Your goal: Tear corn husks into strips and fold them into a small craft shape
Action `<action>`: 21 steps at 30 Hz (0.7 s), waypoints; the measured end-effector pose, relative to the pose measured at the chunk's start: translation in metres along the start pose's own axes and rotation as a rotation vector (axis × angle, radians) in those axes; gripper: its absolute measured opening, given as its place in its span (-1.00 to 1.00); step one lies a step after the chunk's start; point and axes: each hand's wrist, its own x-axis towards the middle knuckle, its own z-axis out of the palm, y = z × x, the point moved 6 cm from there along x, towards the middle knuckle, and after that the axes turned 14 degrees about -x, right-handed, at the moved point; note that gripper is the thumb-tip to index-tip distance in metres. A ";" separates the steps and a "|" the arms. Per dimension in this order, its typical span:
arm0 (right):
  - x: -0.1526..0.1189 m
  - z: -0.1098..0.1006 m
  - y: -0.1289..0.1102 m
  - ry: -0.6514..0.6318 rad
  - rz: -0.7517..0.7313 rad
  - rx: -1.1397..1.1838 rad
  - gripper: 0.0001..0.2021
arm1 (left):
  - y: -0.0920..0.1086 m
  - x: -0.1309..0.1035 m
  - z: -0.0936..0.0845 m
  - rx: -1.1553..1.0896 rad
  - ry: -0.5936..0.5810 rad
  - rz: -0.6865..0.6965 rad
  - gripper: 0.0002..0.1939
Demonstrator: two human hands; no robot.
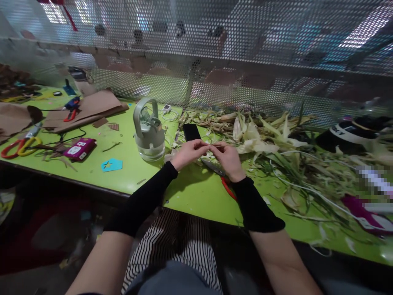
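My left hand (pixel 190 154) and my right hand (pixel 227 159) meet fingertip to fingertip above the green table. Both are closed in a pinch; whatever lies between the fingertips is too small to make out. Below my right hand are scissors (pixel 229 189) with red handles, partly covered by the hand and wrist. A black phone (pixel 190 132) lies just beyond my left hand. Pale corn husks (pixel 254 135) are heaped beyond and to the right of my right hand, with small scraps scattered around.
A pale green water bottle (pixel 150 137) stands left of my hands. Farther left are a blue paper pentagon (pixel 111 164), a magenta box (pixel 80 148), orange-and-yellow scissors (pixel 23 145) and brown paper (pixel 92 107). A perforated metal screen (pixel 196 61) borders the table's back. A black cap (pixel 350 135) lies right.
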 end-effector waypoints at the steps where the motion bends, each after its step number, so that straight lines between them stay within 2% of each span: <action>1: -0.001 -0.001 -0.002 0.034 -0.028 -0.065 -0.52 | 0.000 0.000 0.000 -0.009 0.010 0.006 -0.78; 4: -0.005 -0.003 -0.007 0.104 -0.085 -0.225 -0.60 | -0.002 0.001 0.000 -0.040 0.049 0.014 -0.73; 8: -0.009 -0.002 -0.014 0.101 -0.135 -0.269 -0.73 | -0.002 0.002 0.001 -0.106 0.052 -0.008 -0.72; 16: -0.011 -0.003 -0.022 0.113 -0.208 -0.353 -0.79 | 0.003 0.000 -0.001 -0.155 0.003 -0.101 -0.82; 21: -0.012 -0.004 -0.023 0.076 -0.201 -0.286 -0.75 | 0.005 0.000 0.001 -0.206 0.019 -0.049 -0.75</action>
